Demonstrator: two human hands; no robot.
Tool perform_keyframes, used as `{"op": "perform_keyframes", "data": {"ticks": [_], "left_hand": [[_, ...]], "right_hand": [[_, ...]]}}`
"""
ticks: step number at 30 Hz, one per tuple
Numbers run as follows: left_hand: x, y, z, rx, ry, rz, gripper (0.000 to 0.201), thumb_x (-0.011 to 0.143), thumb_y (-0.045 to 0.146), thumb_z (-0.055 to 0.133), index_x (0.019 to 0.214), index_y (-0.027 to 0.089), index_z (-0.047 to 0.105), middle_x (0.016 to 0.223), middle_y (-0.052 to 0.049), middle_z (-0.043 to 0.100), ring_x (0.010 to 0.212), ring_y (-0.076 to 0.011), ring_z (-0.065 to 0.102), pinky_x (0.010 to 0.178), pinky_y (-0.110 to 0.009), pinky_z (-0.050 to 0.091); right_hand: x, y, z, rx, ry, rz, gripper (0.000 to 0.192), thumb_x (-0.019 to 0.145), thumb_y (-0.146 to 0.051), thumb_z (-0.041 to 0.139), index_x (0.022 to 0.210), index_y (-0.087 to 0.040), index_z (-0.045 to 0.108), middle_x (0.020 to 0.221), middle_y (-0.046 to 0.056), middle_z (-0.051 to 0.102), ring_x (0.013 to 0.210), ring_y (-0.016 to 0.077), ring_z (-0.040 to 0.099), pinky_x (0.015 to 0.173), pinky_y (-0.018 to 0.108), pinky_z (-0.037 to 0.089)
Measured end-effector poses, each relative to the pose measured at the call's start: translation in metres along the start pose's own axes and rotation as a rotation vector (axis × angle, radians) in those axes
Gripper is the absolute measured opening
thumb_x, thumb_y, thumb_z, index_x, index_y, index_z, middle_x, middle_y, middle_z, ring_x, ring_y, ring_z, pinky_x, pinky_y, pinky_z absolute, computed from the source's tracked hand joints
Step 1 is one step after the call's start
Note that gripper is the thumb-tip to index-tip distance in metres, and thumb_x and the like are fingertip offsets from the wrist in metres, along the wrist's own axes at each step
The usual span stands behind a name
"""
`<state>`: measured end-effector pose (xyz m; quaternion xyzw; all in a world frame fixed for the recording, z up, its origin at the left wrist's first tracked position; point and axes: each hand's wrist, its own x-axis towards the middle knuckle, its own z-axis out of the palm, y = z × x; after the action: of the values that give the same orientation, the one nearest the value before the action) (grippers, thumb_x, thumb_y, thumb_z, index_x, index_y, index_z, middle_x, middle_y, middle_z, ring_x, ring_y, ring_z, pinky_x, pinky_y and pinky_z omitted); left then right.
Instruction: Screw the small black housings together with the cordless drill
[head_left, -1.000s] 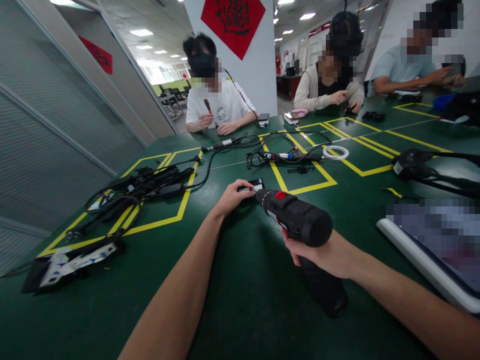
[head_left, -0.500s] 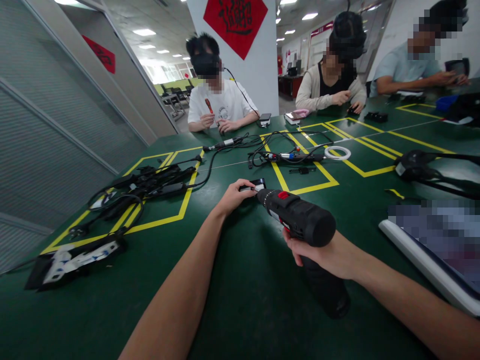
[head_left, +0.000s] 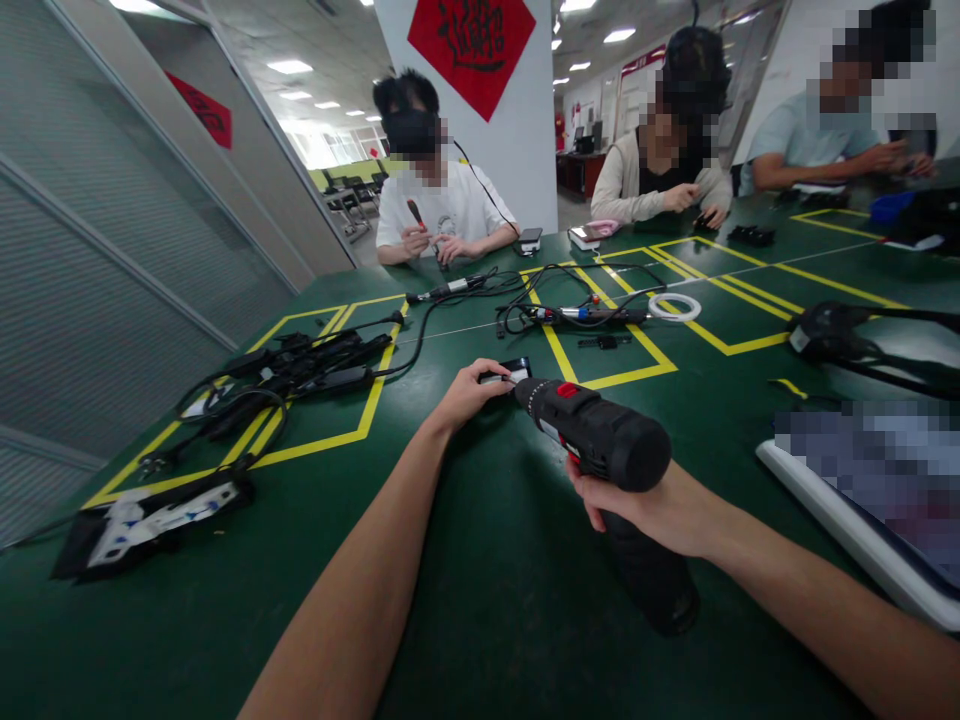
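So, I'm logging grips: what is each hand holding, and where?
Right hand grips the cordless drill by its handle; left hand pinches the small black part at its near edge.

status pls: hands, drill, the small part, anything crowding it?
Right hand grips cordless drill, nose at small black part. Left hand pins that part to green table. Cable bundle lies well left, apart.

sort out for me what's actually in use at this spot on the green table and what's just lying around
In use:
right hand gripping the cordless drill
left hand pinning the small black part at the drill's tip

Lying about:
cable pile
white ring
soldering iron
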<state>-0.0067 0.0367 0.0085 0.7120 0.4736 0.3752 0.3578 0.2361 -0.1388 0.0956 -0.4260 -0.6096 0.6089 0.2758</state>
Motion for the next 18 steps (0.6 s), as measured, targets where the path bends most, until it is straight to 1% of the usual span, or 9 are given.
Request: {"op": "perform_keyframes", "data": {"ticks": [7,18], "left_hand": [[-0.0001,-0.0014,-0.0008,-0.005,-0.006,0.024,0.028,0.066,0.038,0.071,0.088,0.02,0.067,0.105,-0.004,0.06,0.104,-0.0207,0.055,0.097,-0.034,0.039],[-0.0004,-0.0022,-0.0005,-0.005,-0.001,0.02,0.029,0.065,0.037,0.07,0.088,0.02,0.067,0.107,-0.004,0.061,0.104,-0.021,0.056,0.098,-0.035,0.039]], "right_hand": [[0.0006,0.0035,-0.0009,0.0,-0.009,-0.006,0.009,0.078,-0.018,0.059,0.087,-0.018,0.059,0.068,-0.003,0.056,0.059,0.0127,0.056,0.067,0.031,0.048],[0.0007,0.0066,-0.0031,-0.02,-0.015,0.002,0.01,0.08,-0.02,0.059,0.09,-0.017,0.057,0.065,-0.004,0.056,0.061,0.0137,0.057,0.069,0.032,0.047]]}}
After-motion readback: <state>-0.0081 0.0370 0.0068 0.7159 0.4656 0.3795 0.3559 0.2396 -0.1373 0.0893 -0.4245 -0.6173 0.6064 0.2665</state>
